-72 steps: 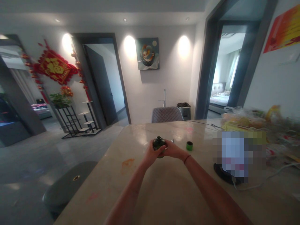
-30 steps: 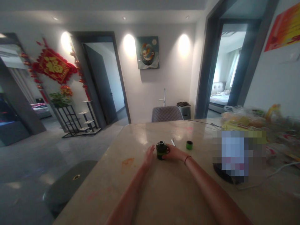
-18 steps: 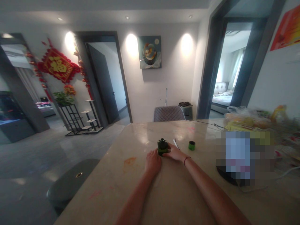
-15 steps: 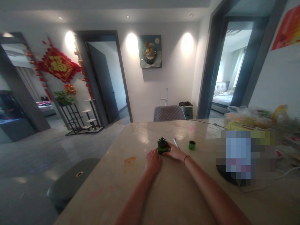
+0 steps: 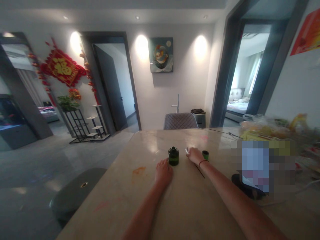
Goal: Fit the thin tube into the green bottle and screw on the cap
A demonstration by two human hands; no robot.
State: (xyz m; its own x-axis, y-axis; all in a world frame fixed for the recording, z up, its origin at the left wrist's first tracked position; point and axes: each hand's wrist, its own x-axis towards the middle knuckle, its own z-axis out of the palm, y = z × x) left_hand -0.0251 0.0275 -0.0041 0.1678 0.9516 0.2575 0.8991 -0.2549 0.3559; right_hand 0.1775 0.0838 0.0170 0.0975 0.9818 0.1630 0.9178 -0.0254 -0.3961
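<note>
Dark green bottle [image 5: 173, 158]: I see it upright on the surface [image 5: 190, 200], its narrow mouth uncovered; it stands between my two hands.
Left hand [image 5: 163, 172]: palm down on the surface, fingers slightly bent and loosely spread, gripping nothing; its fingertips lie at the bottle's left side, though I cannot tell whether they touch.
Right hand [image 5: 195, 155]: fingers bent over a thin stick [image 5: 200, 171]; I cannot tell whether they are pinching it; a dark band rings the wrist.
Thin stick: its white end pokes out beyond my fingertips, its dark end slants out below the hand; it lies to the right of the bottle.
Green ring [image 5: 205, 154]: just behind the right wrist, partly hidden by it.
Right of surface: a black round base [image 5: 237, 181], partly covered by a pixelated patch.
Beyond: a grey quilted chair [image 5: 180, 121] at the far edge.
</note>
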